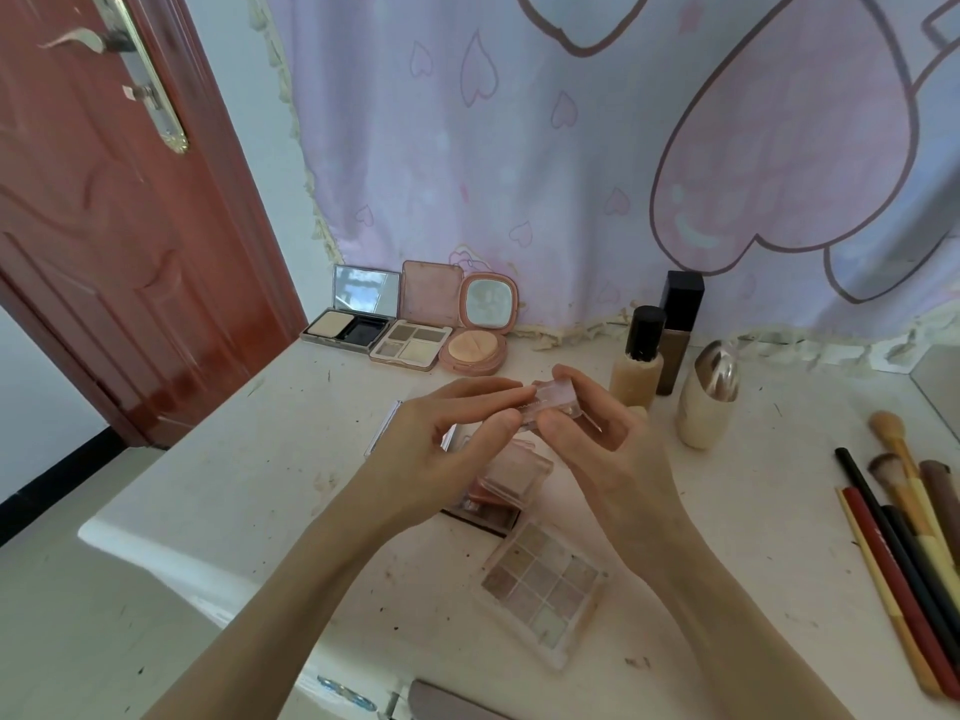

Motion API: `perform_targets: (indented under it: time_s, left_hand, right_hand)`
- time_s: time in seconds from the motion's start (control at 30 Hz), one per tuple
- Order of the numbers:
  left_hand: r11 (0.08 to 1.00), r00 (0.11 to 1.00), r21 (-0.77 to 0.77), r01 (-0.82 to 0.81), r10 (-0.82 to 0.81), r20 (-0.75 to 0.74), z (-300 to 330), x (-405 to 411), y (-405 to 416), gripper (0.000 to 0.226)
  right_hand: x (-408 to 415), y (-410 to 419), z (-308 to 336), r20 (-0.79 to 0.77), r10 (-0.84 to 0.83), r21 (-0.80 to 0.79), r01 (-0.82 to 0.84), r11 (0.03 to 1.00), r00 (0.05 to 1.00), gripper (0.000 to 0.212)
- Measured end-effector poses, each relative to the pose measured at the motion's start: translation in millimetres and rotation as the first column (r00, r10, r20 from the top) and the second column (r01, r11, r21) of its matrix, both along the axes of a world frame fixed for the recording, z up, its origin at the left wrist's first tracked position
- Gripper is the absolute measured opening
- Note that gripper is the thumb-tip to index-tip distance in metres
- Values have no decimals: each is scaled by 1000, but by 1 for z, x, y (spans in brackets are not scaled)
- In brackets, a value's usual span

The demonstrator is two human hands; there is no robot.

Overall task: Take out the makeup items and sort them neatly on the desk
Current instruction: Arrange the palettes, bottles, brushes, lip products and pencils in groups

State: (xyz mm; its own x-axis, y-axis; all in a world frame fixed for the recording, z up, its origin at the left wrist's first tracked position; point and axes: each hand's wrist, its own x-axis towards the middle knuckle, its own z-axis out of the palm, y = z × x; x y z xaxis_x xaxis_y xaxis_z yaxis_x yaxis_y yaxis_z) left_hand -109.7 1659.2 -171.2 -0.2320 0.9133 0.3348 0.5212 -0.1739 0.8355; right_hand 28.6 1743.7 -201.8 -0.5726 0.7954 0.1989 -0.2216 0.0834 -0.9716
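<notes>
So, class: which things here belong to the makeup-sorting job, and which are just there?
Part of the job:
small clear compact, held by left hand and right hand
three open compacts
bottles
brushes and pencils
nine-pan palette

Just there:
door
heart-print curtain

The 2 forearms are stretched forward and brought together — the left hand (pixel 447 439) and the right hand (pixel 597 439) are curled, fingertips pinched and nearly met.
</notes>
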Motion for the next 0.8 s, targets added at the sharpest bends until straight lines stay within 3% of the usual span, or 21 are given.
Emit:
perform_targets:
  time_s: [0.6,0.8]
  left_hand:
    - [997,996,13,77,-76,-52,5,-7,1,26]
    - [996,986,-55,67,-58,155,15,-22,5,27]
  right_hand:
    - [-2,-3,-5,-31,19,-90,-22,996,999,75]
    - [-4,-3,-4,-26,137,-116,-140,983,990,87]
